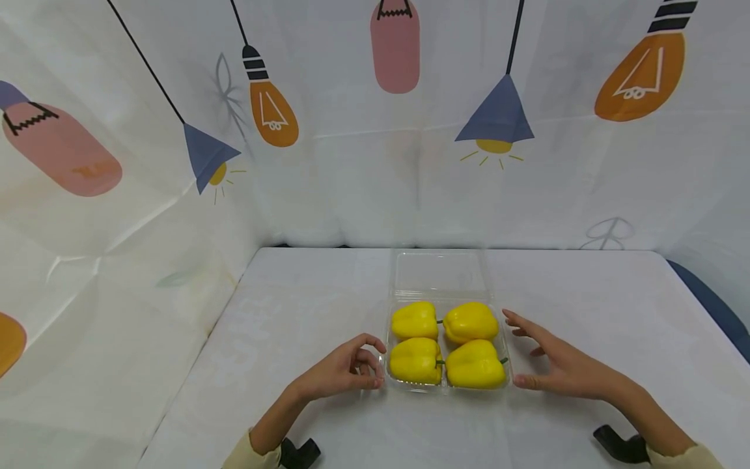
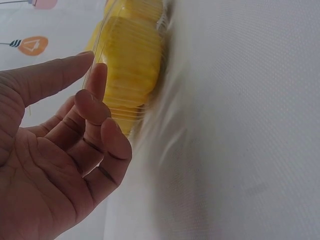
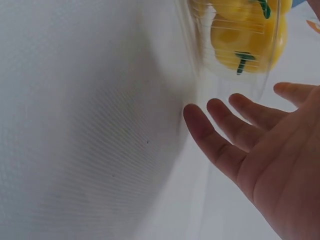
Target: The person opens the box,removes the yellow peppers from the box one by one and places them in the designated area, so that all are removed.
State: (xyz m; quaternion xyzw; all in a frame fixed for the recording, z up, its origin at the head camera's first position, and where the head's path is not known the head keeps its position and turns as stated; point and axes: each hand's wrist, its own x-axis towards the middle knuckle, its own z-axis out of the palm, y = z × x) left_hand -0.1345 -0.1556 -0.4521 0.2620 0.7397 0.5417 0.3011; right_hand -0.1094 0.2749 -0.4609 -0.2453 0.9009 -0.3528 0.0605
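Observation:
Several yellow bell peppers (image 1: 476,365) with green stems sit in a clear plastic clamshell container (image 1: 410,389) on the white table. Its see-through lid (image 1: 439,270) lies folded back, away from the person. At the container's left side is the left hand (image 1: 351,366), fingers loosely bent; in the left wrist view the thumb and fingertips come close to the clear rim (image 2: 100,42), and contact cannot be made out. The right hand (image 1: 559,365) is beside the right wall, fingers spread and fairly straight, holding nothing. In the right wrist view a gap separates those fingertips from the container (image 3: 272,55).
The white-covered table (image 1: 328,286) extends around the container. Behind it and to the left hangs a pale sheet (image 1: 351,176) printed with lamps and bulbs. A dark blue object (image 1: 711,306) shows past the table's right edge. Black wrist mounts (image 1: 621,446) sit by the sleeves.

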